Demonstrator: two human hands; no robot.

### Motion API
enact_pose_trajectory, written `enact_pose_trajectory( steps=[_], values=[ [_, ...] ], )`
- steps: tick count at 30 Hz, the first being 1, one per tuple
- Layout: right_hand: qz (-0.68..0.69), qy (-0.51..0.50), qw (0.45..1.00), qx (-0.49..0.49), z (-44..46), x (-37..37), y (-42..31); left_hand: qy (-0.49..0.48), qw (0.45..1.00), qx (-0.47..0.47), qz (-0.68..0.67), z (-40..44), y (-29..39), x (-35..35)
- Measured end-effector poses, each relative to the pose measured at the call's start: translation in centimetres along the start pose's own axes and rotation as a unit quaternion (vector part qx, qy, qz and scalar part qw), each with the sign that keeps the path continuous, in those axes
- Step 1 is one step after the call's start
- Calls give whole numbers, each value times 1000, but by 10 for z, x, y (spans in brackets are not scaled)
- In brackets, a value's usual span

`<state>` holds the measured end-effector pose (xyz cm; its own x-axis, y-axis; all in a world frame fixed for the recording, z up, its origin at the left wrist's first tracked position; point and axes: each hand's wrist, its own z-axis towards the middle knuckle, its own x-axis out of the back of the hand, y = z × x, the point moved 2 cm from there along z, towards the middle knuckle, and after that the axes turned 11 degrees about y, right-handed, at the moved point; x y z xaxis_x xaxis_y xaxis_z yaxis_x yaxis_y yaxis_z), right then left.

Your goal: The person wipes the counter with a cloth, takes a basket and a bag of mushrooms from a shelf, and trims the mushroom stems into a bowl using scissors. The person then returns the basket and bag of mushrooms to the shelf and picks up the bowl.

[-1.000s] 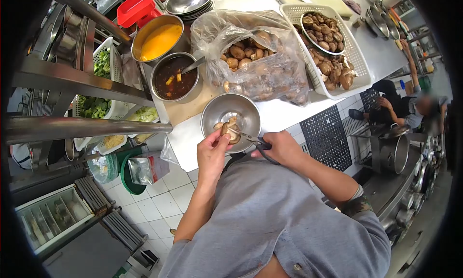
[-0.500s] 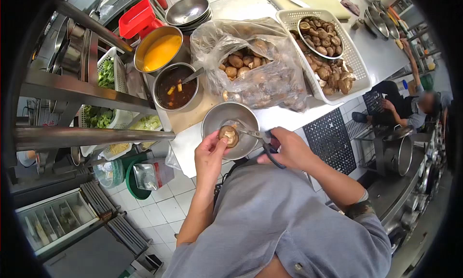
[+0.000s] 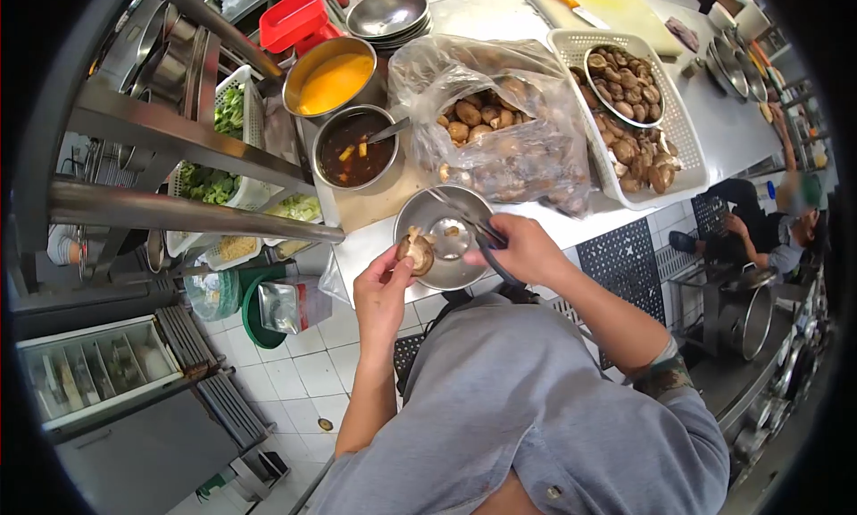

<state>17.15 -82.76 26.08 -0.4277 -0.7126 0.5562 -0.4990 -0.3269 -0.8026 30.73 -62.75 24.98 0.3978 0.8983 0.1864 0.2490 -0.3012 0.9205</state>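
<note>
My left hand [image 3: 382,287] pinches a brown mushroom [image 3: 417,251] by its cap, underside and pale stem facing me, at the left rim of a steel bowl [image 3: 409,213]. In my right hand [image 3: 527,252] is a pair of scissors [image 3: 483,232], fingers in the dark handles, the blades reaching over the bowl and apart from the mushroom. A small pale piece [image 3: 453,231] lies on the bowl's bottom. Behind the bowl, a clear plastic bag [image 3: 544,158] holds many whole mushrooms [image 3: 473,113].
A white basket [image 3: 692,158] at the right holds mushrooms and a filled bowl. Pots of orange liquid [image 3: 332,82] and dark sauce [image 3: 348,145] stand left, near a metal rail [image 3: 196,213]. A knife [image 3: 571,4] lies on the cutting board [image 3: 616,15]. Another person [image 3: 759,220] sits at the right.
The scissors have drawn away from the mushroom's stem. The mushroom has turned slightly in my left hand and moved to the bowl's left edge. The whole view has shifted.
</note>
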Motion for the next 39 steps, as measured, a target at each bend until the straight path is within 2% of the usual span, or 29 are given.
enact_pose_trajectory(
  steps=[3,8,9,12,13,17,18,21,23,25,28,30,32,35,39],
  values=[
    [21,-51,998,-16,-14,5,-2,2,1000,-8,-11,5,4,-2],
    [64,102,988,94,4,-10,-25,-79,996,-23,35,1,6,-14],
    [57,95,987,119,9,-21,-25,-99,993,-25,58,-3,7,-16],
    [6,101,979,180,24,-35,-6,-57,983,-109,137,0,-1,-8],
    [-14,108,974,197,24,-32,-6,-50,986,-96,123,4,-9,0],
    [29,61,991,114,6,-2,-6,-18,997,-48,54,6,0,11],
    [40,9,998,55,1,4,-1,-24,998,-35,46,8,3,11],
    [78,-70,994,-14,-23,28,13,-42,997,-53,-47,5,30,-15],
    [93,-118,988,-26,-36,42,25,-66,992,-97,-36,9,37,-36],
    [74,-102,992,-24,-49,55,36,-95,987,-100,-80,9,47,-69],
    [70,-124,987,-72,-54,79,49,-171,977,-93,-88,3,59,-109],
    [114,-138,981,-81,-59,97,62,-218,967,-106,-85,-4,68,-131],
    [149,-141,973,-102,-66,115,70,-244,960,-114,-72,-9,72,-154],
    [102,-75,989,-73,-77,147,70,-277,951,-127,-53,-21,79,-186],
    [144,-74,980,-118,-88,175,95,-333,930,-153,1,-42,93,-223]
  ],
)
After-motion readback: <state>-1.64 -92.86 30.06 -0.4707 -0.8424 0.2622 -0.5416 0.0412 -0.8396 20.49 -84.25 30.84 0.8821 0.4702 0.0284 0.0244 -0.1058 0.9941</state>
